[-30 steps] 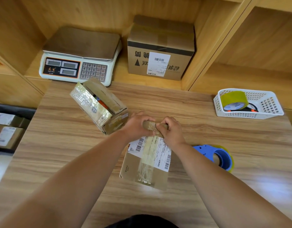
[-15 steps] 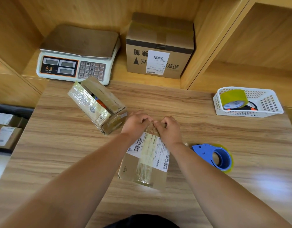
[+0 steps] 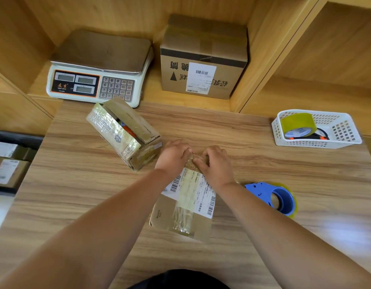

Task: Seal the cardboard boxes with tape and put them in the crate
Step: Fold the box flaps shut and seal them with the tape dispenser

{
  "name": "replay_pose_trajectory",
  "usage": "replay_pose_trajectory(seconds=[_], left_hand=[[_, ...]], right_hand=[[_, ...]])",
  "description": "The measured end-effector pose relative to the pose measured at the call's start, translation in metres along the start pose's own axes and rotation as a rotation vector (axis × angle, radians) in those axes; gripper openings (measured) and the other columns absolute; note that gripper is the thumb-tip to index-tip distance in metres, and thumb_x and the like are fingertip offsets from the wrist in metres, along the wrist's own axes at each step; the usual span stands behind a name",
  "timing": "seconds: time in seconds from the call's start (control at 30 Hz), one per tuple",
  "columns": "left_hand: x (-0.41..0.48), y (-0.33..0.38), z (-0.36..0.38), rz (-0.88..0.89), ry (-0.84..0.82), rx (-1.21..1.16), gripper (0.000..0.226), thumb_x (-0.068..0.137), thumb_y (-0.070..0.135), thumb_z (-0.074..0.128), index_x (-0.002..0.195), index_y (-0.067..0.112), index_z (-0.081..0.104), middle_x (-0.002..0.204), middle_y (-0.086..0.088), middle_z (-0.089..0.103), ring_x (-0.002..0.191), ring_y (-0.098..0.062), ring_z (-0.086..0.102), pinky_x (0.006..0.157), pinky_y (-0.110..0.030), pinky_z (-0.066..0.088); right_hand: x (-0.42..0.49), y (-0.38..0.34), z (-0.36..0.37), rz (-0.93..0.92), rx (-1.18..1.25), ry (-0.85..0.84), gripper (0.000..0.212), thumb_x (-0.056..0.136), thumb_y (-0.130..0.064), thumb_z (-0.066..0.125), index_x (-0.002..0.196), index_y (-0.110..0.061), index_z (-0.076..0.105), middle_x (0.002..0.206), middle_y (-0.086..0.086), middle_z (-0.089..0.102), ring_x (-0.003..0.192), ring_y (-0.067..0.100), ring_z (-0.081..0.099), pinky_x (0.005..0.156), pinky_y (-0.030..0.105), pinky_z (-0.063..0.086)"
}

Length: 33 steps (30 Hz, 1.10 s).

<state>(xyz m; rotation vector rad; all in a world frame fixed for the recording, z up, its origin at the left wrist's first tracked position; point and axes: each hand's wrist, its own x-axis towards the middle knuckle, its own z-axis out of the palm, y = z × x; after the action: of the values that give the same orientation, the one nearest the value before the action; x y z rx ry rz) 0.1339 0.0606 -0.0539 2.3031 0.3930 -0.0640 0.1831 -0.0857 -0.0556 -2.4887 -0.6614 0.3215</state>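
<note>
A small cardboard box [image 3: 185, 207] with a white barcode label and a strip of clear tape along its top lies in the middle of the wooden table [image 3: 76, 195]. My left hand [image 3: 173, 154] and my right hand [image 3: 217, 163] meet at its far end. Their fingers curl over that edge and press the tape end down. A second small box [image 3: 126, 132], wrapped in old tape with its top flaps open, stands tilted just left of my left hand. A blue tape dispenser [image 3: 272, 197] lies on the table right of my right forearm. The dark crate [image 3: 17, 137] holding labelled boxes sits below the table's left edge.
A white basket [image 3: 345, 130] at the table's right holds a yellow-green tape roll [image 3: 298, 125]. On the shelf behind stand a weighing scale [image 3: 99, 69] and a larger sealed cardboard box [image 3: 203, 59]. Wooden shelf dividers rise at the back right.
The loose tape end that both hands pinched above the box's far end has been brought down onto that edge, and both hands now curl over it.
</note>
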Motion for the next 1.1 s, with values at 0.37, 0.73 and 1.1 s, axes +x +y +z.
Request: replay_pose_trajectory(seconds=[0.37,0.73,1.1], left_hand=[[-0.010,0.003,-0.002,0.046,0.046,0.230,0.038,0.101,0.015,0.037,0.138,0.011,0.043,0.139,-0.007,0.045,0.128,-0.022,0.033,0.104,-0.027,0.025],[-0.102,-0.007,0.005,0.242,-0.067,0.533,0.065,0.094,0.044,0.030,0.148,0.007,0.029,0.156,-0.007,0.024,0.145,-0.013,0.009,0.116,-0.024,-0.012],[-0.143,-0.013,0.022,0.292,-0.122,0.685,0.084,0.085,0.068,-0.006,0.150,0.015,-0.001,0.158,-0.001,-0.003,0.146,-0.012,-0.006,0.116,-0.032,-0.005]], right_hand=[[-0.001,-0.011,-0.009,0.043,-0.055,-0.090,0.035,0.083,-0.058,0.060,0.095,-0.025,0.061,0.083,-0.009,0.057,0.090,0.018,0.050,0.073,0.033,0.039],[-0.024,-0.023,-0.002,0.225,-0.182,-0.012,0.045,0.089,-0.061,0.046,0.097,-0.016,0.051,0.094,0.000,0.059,0.092,0.022,0.056,0.068,0.033,0.041],[-0.058,-0.015,0.006,0.393,-0.126,0.045,0.050,0.087,-0.062,0.048,0.104,-0.016,0.053,0.106,0.002,0.063,0.102,0.023,0.056,0.070,0.033,0.039]])
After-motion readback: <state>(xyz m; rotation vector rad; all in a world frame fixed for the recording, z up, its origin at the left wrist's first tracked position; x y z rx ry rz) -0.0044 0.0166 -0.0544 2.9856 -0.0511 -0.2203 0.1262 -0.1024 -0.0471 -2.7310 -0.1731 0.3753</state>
